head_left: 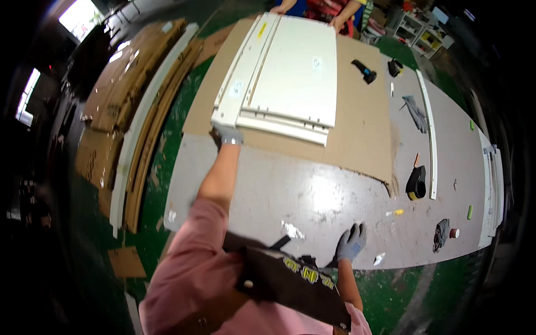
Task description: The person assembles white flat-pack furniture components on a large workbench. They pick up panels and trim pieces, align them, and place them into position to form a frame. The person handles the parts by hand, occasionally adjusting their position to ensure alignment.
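In the head view, white panels lie on cardboard over the worktop. The left hand touches their near left corner; whether its fingers clamp there, I cannot tell. The right hand is at the worktop's near edge, fingers slightly apart.

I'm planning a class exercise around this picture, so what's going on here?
The person's gloved left hand is at the near left corner of some stacked white panels, which lie on cardboard on a grey table. A co-worker's hands are at the panels' far end. The person's gloved right hand is open at the table's near edge, apart from the panels.
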A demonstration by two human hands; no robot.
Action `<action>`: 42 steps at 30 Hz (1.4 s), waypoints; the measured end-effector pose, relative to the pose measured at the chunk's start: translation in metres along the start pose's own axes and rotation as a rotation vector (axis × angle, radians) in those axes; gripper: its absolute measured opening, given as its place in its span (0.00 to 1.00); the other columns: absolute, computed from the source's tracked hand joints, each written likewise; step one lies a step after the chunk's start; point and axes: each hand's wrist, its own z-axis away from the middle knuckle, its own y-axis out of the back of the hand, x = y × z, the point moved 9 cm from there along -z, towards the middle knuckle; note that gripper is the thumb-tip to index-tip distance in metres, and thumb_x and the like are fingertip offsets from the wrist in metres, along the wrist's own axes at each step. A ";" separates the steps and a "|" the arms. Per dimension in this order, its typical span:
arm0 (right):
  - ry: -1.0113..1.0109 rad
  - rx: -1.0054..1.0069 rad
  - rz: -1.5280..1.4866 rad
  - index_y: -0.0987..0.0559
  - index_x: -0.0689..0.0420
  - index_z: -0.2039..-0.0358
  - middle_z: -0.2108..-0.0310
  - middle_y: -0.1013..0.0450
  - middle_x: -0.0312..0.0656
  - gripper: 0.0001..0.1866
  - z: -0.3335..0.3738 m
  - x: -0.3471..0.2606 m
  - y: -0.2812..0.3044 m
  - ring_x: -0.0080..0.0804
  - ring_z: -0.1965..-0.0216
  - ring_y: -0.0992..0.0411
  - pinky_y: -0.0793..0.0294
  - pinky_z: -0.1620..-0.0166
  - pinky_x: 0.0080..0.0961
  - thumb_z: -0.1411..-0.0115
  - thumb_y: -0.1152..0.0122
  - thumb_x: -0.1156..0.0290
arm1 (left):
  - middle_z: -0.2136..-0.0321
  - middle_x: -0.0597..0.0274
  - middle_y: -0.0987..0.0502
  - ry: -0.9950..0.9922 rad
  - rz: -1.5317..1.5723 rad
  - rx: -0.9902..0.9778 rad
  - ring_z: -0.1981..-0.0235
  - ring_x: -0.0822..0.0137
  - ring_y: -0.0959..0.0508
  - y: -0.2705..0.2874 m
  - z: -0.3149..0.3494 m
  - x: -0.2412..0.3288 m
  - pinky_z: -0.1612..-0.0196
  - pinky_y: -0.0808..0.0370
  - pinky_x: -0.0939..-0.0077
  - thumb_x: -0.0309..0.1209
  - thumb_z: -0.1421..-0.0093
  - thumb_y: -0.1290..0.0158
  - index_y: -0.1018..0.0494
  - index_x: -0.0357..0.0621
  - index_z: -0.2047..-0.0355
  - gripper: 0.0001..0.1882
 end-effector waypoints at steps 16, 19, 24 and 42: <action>0.022 0.032 -0.009 0.25 0.61 0.48 0.40 0.35 0.57 0.22 0.000 0.002 -0.004 0.55 0.39 0.37 0.39 0.37 0.46 0.41 0.45 0.66 | 0.33 0.75 0.39 -0.008 -0.034 0.238 0.32 0.64 0.41 0.050 -0.006 -0.010 0.32 0.47 0.60 0.68 0.37 0.73 0.39 0.60 0.34 0.41; 0.019 0.031 -0.012 0.25 0.61 0.48 0.40 0.35 0.57 0.22 0.001 0.003 -0.004 0.55 0.39 0.37 0.39 0.38 0.47 0.41 0.45 0.65 | 0.32 0.76 0.40 0.004 -0.041 0.186 0.32 0.64 0.43 0.045 -0.006 -0.011 0.32 0.48 0.61 0.70 0.38 0.72 0.39 0.62 0.34 0.41; 0.012 0.015 -0.007 0.26 0.62 0.48 0.40 0.35 0.57 0.22 -0.002 0.002 -0.005 0.56 0.39 0.37 0.39 0.38 0.47 0.39 0.46 0.64 | 0.30 0.73 0.46 0.064 -0.049 0.230 0.30 0.63 0.48 0.046 0.001 -0.014 0.29 0.59 0.62 0.73 0.40 0.72 0.45 0.59 0.31 0.46; 0.010 0.050 -0.020 0.24 0.58 0.48 0.42 0.33 0.56 0.20 -0.003 0.007 0.000 0.55 0.42 0.35 0.37 0.40 0.46 0.40 0.44 0.66 | 0.37 0.65 0.35 0.076 -0.278 0.241 0.36 0.63 0.37 0.049 0.010 -0.016 0.31 0.47 0.67 0.50 0.30 0.70 0.38 0.48 0.36 0.30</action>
